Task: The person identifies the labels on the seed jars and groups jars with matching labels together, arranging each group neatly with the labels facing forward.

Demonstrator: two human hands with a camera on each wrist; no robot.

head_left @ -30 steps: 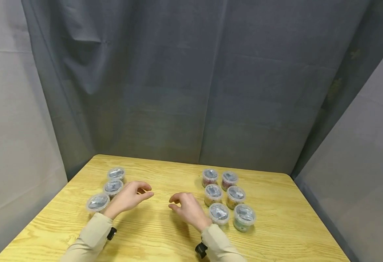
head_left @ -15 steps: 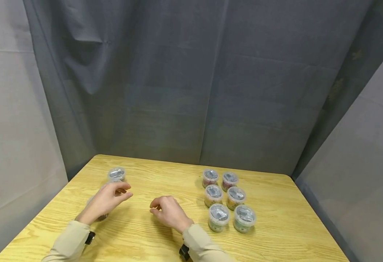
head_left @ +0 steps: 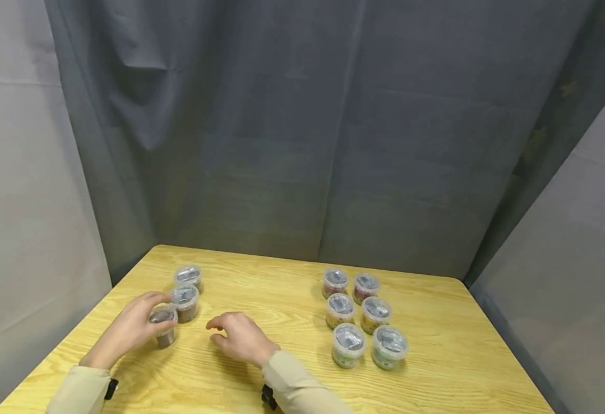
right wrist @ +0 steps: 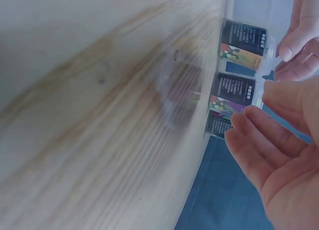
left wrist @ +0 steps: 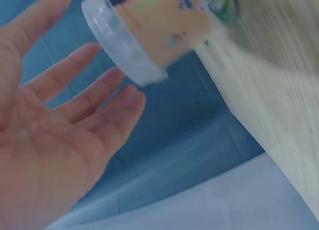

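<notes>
Three small lidded tubs in a line near the table's (head_left: 437,368) far left corner, and the nearest tub (head_left: 164,325) is the one in play. Left hand (head_left: 129,329) right up against it from the left side, thumb hooked over the rim, fingers seemingly wrapped round the wall — holding it, by the head view. Less certain from the left wrist camera: fingers (left wrist: 94,98) spread there and fairly straight, the tub (left wrist: 149,30) just beyond the fingertips, lid edge towards the palm, so contact cannot be confirmed from that angle. Tub upright on the wood, axis vertical, touching or almost touching the middle tub (head_left: 184,302) behind it; far tub (head_left: 188,276) a little apart, further back.

Right hand (head_left: 237,338) low over the table, holding nothing, fingers loosely bent and pointing left. Near tub off to its left across bare wood, so clearly the left hand's, with the right the farther of the two. Right wrist view: labelled tub walls (right wrist: 234,90) stacked along the frame edge beyond relaxed fingertips (right wrist: 249,125).

Six more tubs (head_left: 364,316) in two rows on the right side, well apart from both hands.
</notes>
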